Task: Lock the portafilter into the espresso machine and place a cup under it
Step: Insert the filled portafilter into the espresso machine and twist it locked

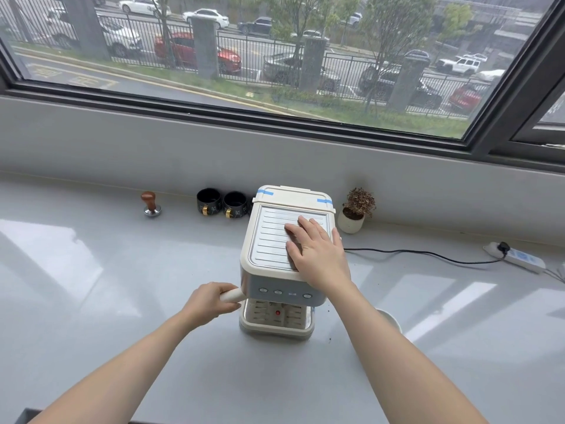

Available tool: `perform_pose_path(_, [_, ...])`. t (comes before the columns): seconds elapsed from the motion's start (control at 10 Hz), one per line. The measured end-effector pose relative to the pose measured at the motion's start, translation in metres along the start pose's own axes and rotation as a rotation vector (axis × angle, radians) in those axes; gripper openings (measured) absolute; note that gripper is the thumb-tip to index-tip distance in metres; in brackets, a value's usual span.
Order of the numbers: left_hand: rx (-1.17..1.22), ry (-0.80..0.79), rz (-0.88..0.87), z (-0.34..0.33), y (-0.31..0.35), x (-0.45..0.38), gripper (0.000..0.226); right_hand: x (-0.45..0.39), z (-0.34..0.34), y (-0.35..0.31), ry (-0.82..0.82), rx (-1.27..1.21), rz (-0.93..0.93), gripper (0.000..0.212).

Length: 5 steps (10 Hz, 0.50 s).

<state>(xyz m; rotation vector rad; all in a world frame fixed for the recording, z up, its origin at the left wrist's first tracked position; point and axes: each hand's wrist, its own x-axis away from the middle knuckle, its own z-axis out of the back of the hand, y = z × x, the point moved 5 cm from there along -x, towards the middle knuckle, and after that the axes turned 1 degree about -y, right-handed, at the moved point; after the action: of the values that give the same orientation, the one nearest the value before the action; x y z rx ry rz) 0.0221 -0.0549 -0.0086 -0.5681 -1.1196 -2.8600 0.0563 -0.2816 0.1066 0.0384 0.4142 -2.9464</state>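
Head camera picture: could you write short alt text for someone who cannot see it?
A person's left hand grips the cream portafilter handle at the left of a cream espresso machine, while the right hand lies flat on its top. Two black cups stand behind, by the window.

Table left of espresso machine is open, front too. Back edge crowded: tamper, two black cups just left of machine, plant pot right. Cable and power strip cross right side; white cup sits right of drip tray
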Motion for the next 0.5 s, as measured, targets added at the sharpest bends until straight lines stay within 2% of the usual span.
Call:
perform_pose_path(0.3, [0.132, 0.099, 0.029, -0.028, -0.003, 0.024, 0.014, 0.0, 0.001, 0.0, 0.012, -0.014, -0.003, 0.043])
perform_pose_path(0.5, [0.193, 0.176, 0.108, -0.051, 0.003, 0.043, 0.011, 0.001, 0.001, -0.001, 0.018, -0.015, 0.001, 0.043])
